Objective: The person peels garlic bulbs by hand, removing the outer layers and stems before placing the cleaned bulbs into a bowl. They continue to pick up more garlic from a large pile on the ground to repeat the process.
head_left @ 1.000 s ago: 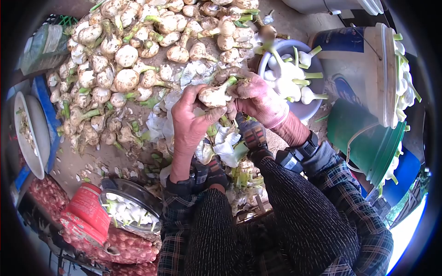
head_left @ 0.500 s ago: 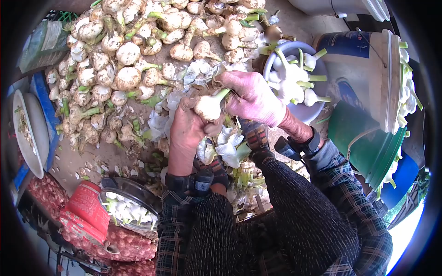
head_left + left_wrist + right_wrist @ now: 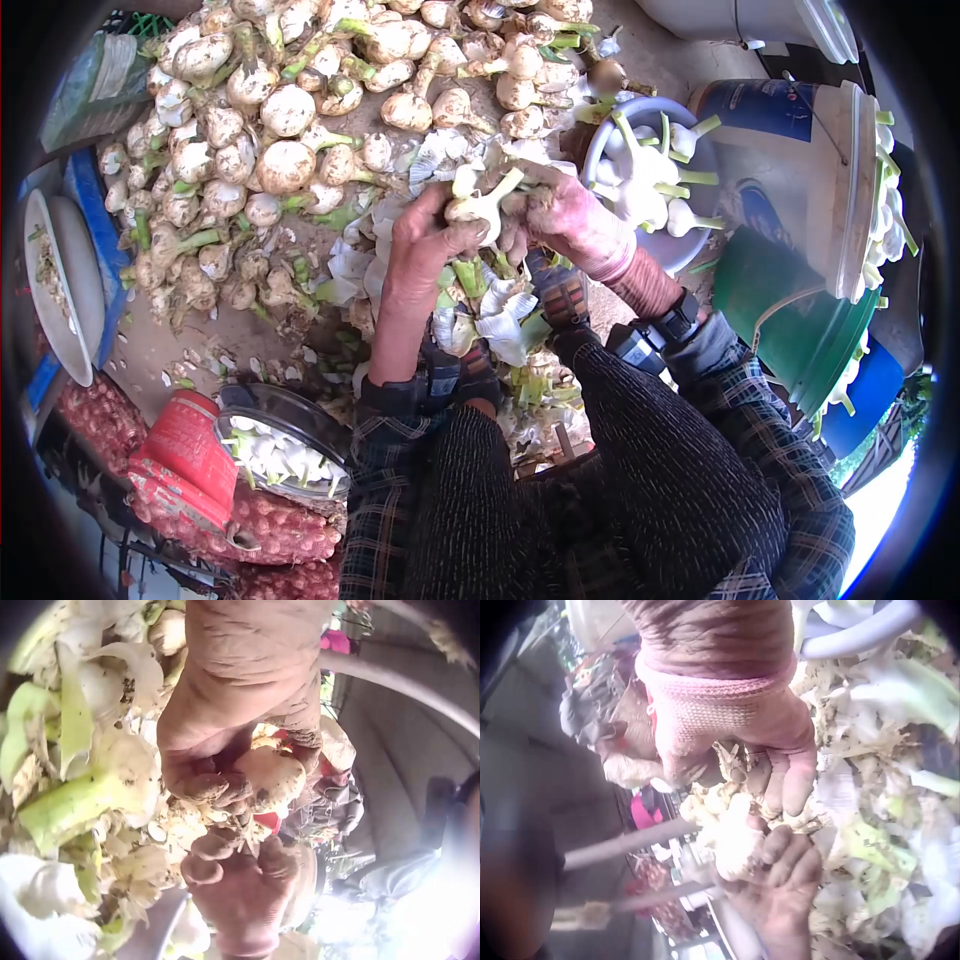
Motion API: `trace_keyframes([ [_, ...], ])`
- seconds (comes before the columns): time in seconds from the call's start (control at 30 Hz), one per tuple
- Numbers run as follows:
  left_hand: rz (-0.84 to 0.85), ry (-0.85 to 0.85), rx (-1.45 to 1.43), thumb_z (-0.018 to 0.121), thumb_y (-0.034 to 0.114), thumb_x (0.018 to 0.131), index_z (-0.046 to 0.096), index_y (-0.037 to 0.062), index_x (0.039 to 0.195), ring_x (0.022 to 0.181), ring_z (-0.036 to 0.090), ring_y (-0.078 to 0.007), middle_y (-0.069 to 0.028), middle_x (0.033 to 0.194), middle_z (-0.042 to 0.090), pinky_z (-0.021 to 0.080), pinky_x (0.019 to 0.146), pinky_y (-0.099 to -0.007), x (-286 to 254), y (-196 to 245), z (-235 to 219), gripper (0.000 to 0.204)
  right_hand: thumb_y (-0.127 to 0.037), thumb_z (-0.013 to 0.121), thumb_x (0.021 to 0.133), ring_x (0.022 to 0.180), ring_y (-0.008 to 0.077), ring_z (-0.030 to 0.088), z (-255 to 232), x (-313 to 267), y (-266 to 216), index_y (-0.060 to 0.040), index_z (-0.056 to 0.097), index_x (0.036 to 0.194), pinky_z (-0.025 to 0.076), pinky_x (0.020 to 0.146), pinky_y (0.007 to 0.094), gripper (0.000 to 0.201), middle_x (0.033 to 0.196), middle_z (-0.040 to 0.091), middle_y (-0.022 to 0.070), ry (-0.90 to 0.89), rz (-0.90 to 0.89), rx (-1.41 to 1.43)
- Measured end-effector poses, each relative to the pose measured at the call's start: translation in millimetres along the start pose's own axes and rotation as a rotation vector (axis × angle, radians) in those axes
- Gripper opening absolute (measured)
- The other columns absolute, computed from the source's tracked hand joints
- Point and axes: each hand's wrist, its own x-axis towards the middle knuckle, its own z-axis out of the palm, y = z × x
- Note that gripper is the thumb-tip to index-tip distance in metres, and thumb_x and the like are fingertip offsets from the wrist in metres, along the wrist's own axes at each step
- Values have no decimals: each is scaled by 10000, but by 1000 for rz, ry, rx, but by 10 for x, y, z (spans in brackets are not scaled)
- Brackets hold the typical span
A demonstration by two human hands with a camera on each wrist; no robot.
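A garlic bulb (image 3: 478,212) with a pale, cleaned surface and a short green stem is held above the peelings, between both hands. The bare left hand (image 3: 412,250) grips it with thumb and fingers; in the left wrist view, the bulb (image 3: 271,778) shows between them, its roots pointing at the other hand. The right hand (image 3: 588,228), in a dirty pink glove, has its fingers curled right at the bulb's side. In the right wrist view, dry garlic skin (image 3: 731,759) sticks out between its thumb and fingers, beside the brightly lit bulb (image 3: 735,844).
Unpeeled garlic (image 3: 285,165) lies heaped on the ground ahead. Peelings (image 3: 505,320) cover the floor below the hands. At right are a greyish-purple basin (image 3: 690,248), a white bucket (image 3: 765,180) and a green bucket (image 3: 770,300). A bowl of white garlic (image 3: 285,455) stands at lower left.
The bulb's brownish outer layer has come off, leaving it paler. The gloved hand moved over the bulb's top, then back to its right side. The left hand keeps its hold.
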Motion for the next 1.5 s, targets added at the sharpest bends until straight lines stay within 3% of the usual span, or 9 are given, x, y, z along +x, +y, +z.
trace_keyframes([
  [0.3, -208, 322, -420, 548, 40, 793, 575, -9, 950, 757, 580, -152, -62, 879, 596, 485, 694, -298, 69, -102, 30, 166, -150, 584, 782, 525, 138, 573, 48, 60, -22, 68, 474, 1014, 486, 494, 237, 336, 716, 576, 91, 151, 151, -274],
  [0.47, 376, -1, 646, 570, 6, 737, 601, 25, 674, 656, 521, -123, -38, 754, 579, 422, 636, -239, -103, 159, -67, 73, -163, 547, 789, 413, 127, 512, -115, 62, -72, 32, 538, 814, 413, 376, 222, 197, 558, 547, 85, 418, 40, -94],
  [0.73, -291, -263, 1533, 652, 166, 659, 595, 3, 729, 673, 542, -215, -114, 741, 579, 432, 610, -338, -353, 24, -283, 186, -317, 466, 847, 502, 237, 499, -331, -98, -177, 10, 461, 989, 404, 430, 310, 356, 752, 552, 150, 110, -26, 339],
  [0.83, 235, 278, 1371, 658, 164, 649, 582, 13, 923, 770, 537, -269, -131, 840, 577, 417, 659, -386, -326, 278, -319, 322, -352, 472, 848, 514, 211, 482, -286, -238, -269, 2, 482, 1030, 391, 445, 303, 399, 737, 544, 122, 221, -75, 231],
  [1.07, 539, 210, 2355, 628, 59, 662, 548, 84, 1032, 857, 490, -251, -104, 945, 562, 379, 756, -362, 414, 225, -506, 379, -117, 521, 789, 577, 73, 494, -423, -967, -656, 25, 514, 1031, 413, 475, 204, 281, 759, 547, 35, 874, -365, -535],
  [1.2, 363, 142, 2337, 632, 57, 665, 521, 87, 1087, 834, 498, -242, -107, 906, 575, 379, 759, -348, 490, 306, -644, 437, -43, 526, 779, 655, 57, 498, -291, -1057, -651, -16, 507, 1111, 422, 519, 192, 333, 898, 573, 54, 1145, -345, -892],
  [1.33, 559, 268, 1895, 603, 15, 704, 516, 77, 1127, 830, 531, -140, -61, 867, 599, 430, 684, -277, 199, 557, -486, 436, -57, 525, 770, 614, 60, 501, -29, -678, -410, -12, 533, 1077, 428, 542, 207, 310, 787, 592, 32, 547, -216, -1100],
  [1.4, 41, 311, 942, 604, -31, 698, 572, 34, 1021, 757, 557, -153, -66, 839, 602, 446, 666, -273, 112, 597, -338, 331, -40, 509, 743, 623, 60, 475, 148, -415, -322, -13, 540, 1071, 414, 554, 207, 330, 828, 574, 27, 255, -94, -936],
  [1.5, 176, 107, 310, 611, -19, 712, 614, 15, 943, 679, 569, -133, -79, 775, 592, 447, 615, -229, 43, 396, -175, 233, -146, 544, 736, 645, 113, 574, 332, -72, -220, -33, 552, 1048, 470, 595, 259, 332, 764, 621, 111, 78, -12, -818],
])
